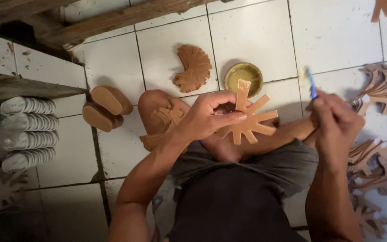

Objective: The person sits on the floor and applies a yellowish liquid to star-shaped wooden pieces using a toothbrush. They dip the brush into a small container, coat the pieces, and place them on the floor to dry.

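My left hand (207,117) grips a tan, star-shaped cut-out piece (248,120) with several flat strips fanning outward; one strip points up and looks wet at its tip. My right hand (334,117) holds a blue-handled brush (310,82) upright, its pale bristle end raised to the right of the piece and apart from it. A small round tin of yellowish glue (243,76) sits on the tiled floor just beyond the piece. I sit cross-legged, knees under both hands.
A fanned stack of tan cut-outs (194,68) lies behind my left knee. Similar pieces (377,152) are spread on the tiles at the right. Brown soles (104,108) and rows of white soles (27,133) lie at the left, near wooden beams (113,20).
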A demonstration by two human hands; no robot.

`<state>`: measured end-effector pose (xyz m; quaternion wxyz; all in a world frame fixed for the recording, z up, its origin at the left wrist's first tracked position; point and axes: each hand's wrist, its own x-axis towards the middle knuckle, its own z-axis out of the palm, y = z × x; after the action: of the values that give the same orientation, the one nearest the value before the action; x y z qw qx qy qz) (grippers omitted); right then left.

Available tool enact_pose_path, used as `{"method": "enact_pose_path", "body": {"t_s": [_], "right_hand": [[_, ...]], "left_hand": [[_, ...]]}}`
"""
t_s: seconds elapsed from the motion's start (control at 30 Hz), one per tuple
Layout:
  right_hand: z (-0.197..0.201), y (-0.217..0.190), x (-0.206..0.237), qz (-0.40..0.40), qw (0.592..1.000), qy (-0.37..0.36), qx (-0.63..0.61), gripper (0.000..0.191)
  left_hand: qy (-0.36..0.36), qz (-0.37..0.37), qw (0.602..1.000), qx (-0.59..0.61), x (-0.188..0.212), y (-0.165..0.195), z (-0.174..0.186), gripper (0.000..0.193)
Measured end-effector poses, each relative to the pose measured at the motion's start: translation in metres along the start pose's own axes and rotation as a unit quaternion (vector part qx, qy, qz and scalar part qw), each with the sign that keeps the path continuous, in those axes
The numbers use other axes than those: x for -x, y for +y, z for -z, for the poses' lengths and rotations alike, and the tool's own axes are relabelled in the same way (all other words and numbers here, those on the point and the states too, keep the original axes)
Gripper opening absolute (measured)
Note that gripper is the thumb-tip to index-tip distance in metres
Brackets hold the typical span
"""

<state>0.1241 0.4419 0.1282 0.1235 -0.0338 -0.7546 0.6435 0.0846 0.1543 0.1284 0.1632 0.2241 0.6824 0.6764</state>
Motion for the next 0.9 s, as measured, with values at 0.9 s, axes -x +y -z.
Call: {"method": "enact_pose_path", "body": {"t_s": [0.9], "right_hand": [[-0.011,-0.005,0.006,-0.019,0.996,0.019,-0.081,0.021]], "left_hand": [[0.005,0.007,0.992,0.126,0.009,-0.010,-0.011,0.033]]}}
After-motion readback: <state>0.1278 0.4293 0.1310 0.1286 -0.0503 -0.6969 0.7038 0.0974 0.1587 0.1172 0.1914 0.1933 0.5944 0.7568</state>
